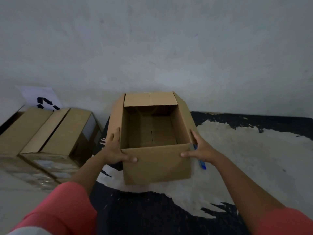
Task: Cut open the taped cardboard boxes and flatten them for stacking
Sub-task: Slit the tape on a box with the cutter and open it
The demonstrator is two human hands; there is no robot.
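Note:
An open brown cardboard box [155,165] stands in front of me on a black-and-beige floor patch, its top flaps folded outward and its inside bare. My left hand [116,150] holds the near left corner, fingers flat along the left side and thumb across the front flap. My right hand [201,150] holds the near right corner the same way, thumb on the front flap. A blue cutter [200,158] lies on the floor just right of the box, partly hidden under my right hand.
Two taped cardboard boxes [47,133] sit side by side at the left against the wall. A white sheet with a black recycling symbol [42,97] leans behind them. A grey wall runs close behind the open box. Worn floor [254,158] extends to the right.

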